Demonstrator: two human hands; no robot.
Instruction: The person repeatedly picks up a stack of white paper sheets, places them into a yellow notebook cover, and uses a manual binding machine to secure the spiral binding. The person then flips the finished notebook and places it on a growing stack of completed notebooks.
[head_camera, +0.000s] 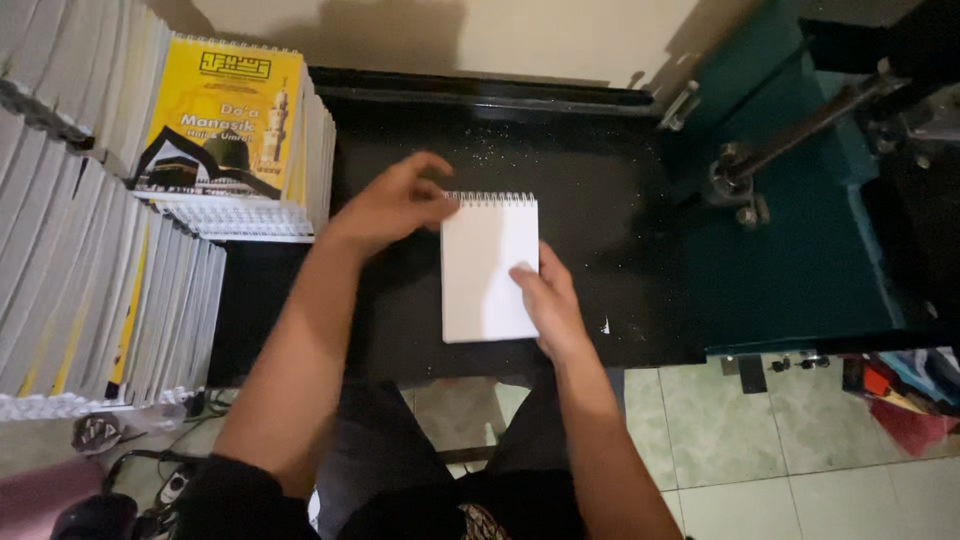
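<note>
A small white notebook (489, 268) with a wire spiral along its top edge lies flat on the black table (620, 200), roughly at the middle of the surface and square to the person's body. Its blank white side faces up.

The right hand (548, 300) rests on the lower right part of the notebook, thumb laid across the white face and the fingers curled at the right edge; it grips the notebook there. The left hand (392, 203) sits at the top left corner, fingers loosely bent, fingertips touching the spiral end. Whether it pinches the wire or merely touches it cannot be told from this view.

To the left, just beside the table, stands a stack of spiral-bound booklets (232, 130) with a yellow cover on top showing a black cube-shaped building and a tower. Further left, more booklets (90, 260) are packed on edge in rows, grey-white sides showing.

To the right of the table stands a teal machine (790, 250) with a metal rod (800, 130) running diagonally across it. Small white flecks are scattered over the black table near the notebook. Pale floor tiles (760, 450) show below the table edge
</note>
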